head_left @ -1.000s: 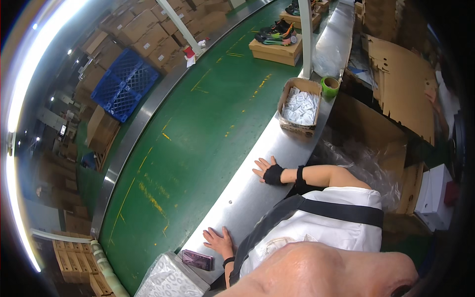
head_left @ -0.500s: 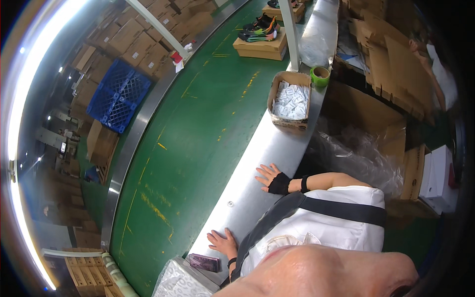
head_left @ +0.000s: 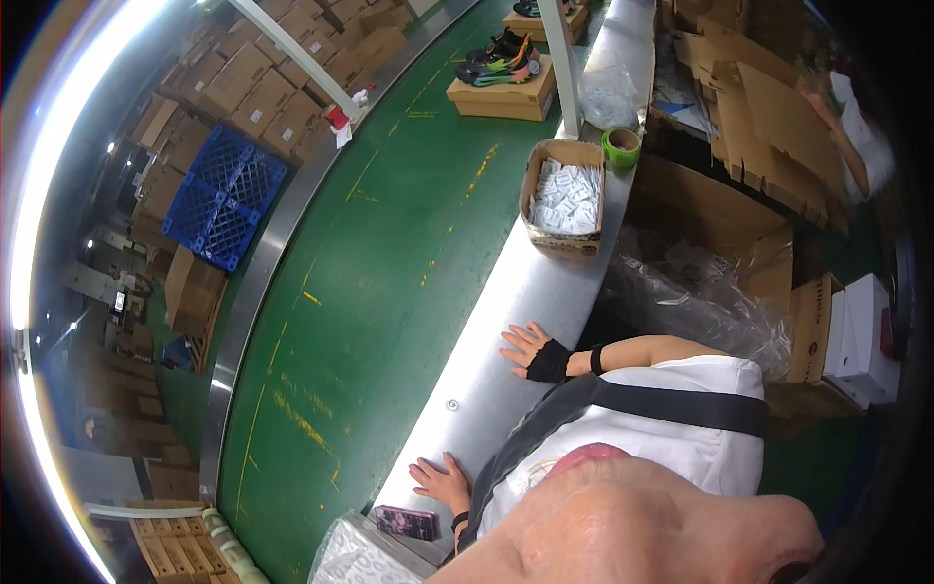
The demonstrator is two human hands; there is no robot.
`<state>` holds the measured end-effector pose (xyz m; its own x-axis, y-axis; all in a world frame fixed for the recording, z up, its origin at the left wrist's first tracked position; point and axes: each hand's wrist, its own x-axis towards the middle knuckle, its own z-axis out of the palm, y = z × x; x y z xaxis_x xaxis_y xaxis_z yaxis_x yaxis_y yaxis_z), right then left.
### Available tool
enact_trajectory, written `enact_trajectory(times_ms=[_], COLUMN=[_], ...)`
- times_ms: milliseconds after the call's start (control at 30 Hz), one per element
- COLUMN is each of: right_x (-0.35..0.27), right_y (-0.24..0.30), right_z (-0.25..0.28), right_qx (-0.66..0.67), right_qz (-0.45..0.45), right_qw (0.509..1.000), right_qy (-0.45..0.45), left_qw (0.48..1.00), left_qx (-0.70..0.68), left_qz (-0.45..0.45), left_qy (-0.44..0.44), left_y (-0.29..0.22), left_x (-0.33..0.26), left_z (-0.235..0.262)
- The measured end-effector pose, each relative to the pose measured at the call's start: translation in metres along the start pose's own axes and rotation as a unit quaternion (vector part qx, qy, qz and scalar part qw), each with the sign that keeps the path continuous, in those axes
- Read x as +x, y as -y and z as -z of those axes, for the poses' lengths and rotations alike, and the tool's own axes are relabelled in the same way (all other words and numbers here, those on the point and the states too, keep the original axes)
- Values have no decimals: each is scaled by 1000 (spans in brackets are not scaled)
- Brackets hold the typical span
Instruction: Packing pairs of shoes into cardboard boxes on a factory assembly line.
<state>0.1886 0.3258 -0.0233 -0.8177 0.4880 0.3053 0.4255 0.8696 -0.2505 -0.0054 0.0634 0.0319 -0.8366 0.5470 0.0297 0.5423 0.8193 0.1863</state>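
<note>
Both of my hands lie flat on the shiny metal ledge [head_left: 496,321] beside the green conveyor belt [head_left: 389,282]. My right hand [head_left: 535,352], with a black wrap over its palm and wrist, has its fingers spread and holds nothing. Lower in the head view, my left hand [head_left: 443,482] rests palm down, fingers apart, holding nothing. Close to it, a phone [head_left: 407,523] lies beside a box wrapped in clear plastic [head_left: 365,560]. Farther up the ledge stands an open carton of small white packets [head_left: 564,238], with a green tape roll [head_left: 621,146] behind it.
Shoes [head_left: 501,60] sit on a brown shoebox [head_left: 511,97] on the belt. A white post [head_left: 559,68] rises at the ledge. Across the belt are a blue pallet [head_left: 224,195] and stacked cartons [head_left: 258,102]. A large carton with plastic film [head_left: 700,282] stands to the right; another person's arm [head_left: 837,127] shows beyond.
The view has shifted slightly, and the shoebox with shoes appears a little farther left. My hands stay in place on the ledge.
</note>
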Motion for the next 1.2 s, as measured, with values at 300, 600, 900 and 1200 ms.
enact_trajectory(times_ms=[300, 600, 900, 1200], right_x=[-1, 1, 0, 0], right_y=[-2, 1, -2, -2], right_z=[-1, -3, -5, -7], right_qx=[-6, 9, 16, 19], right_qz=[-14, -27, -30, -24], right_qw=[1000, 997, 997, 998], right_qy=[27, 78, 68, 50], left_qw=[1000, 1000, 1000, 999], left_qx=[-8, 1, 4, 3], left_qz=[8, 13, 16, 24], left_qy=[13, 9, 18, 27], left_y=[-8, -8, -13, -15], left_x=[4, 2, 1, 0], left_z=[6, 9, 12, 16])
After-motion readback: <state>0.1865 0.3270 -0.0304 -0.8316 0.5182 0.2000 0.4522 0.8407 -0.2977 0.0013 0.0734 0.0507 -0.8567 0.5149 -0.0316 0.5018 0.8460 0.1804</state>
